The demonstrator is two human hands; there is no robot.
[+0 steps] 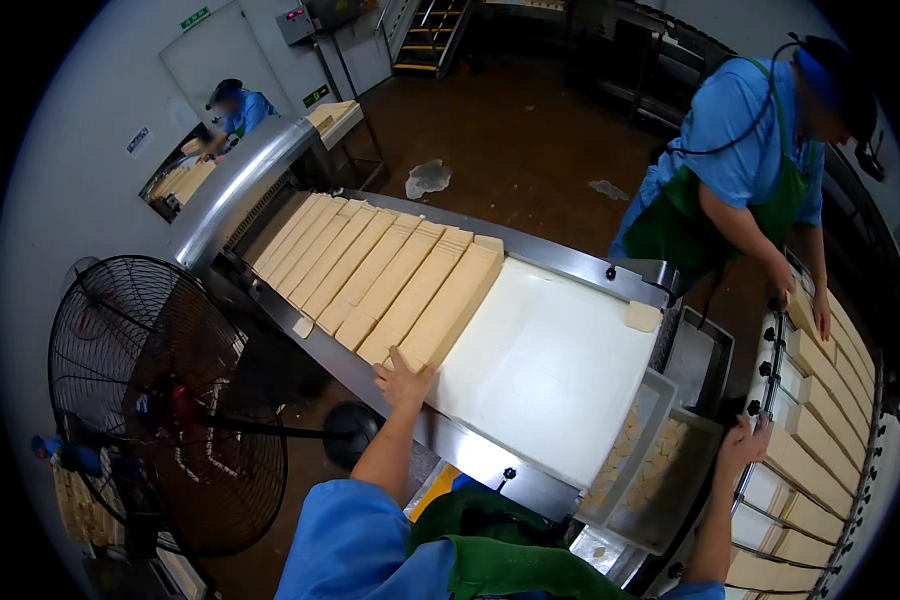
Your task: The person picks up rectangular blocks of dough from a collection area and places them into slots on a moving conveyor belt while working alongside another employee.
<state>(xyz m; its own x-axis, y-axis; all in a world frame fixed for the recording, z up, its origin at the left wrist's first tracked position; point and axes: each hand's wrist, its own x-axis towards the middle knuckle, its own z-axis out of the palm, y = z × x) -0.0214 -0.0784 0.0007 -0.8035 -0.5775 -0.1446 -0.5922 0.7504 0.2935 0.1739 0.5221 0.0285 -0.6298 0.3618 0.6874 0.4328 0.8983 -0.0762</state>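
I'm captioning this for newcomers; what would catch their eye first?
Probably the pale slabs on the white belt at centre, the wearer's left hand at their near side. Then the big black fan at the left. At the right, a co-worker leans over more slabs; the wearer's right hand is beside them.

The green apron covers the middle of the person's body, its cloth bunched in heavy folds, with a darker, shadowed patch of green at its upper edge. To the left of the apron, the left sleeve is plain mid-blue, loose and softly creased, and ends around the elbow. More of the same blue cloth shows right against the apron's left edge. Well to the right of the apron, only a small piece of the right sleeve shows, in matching blue. Beyond the sleeves, the forearms, left hand and right hand are bare.
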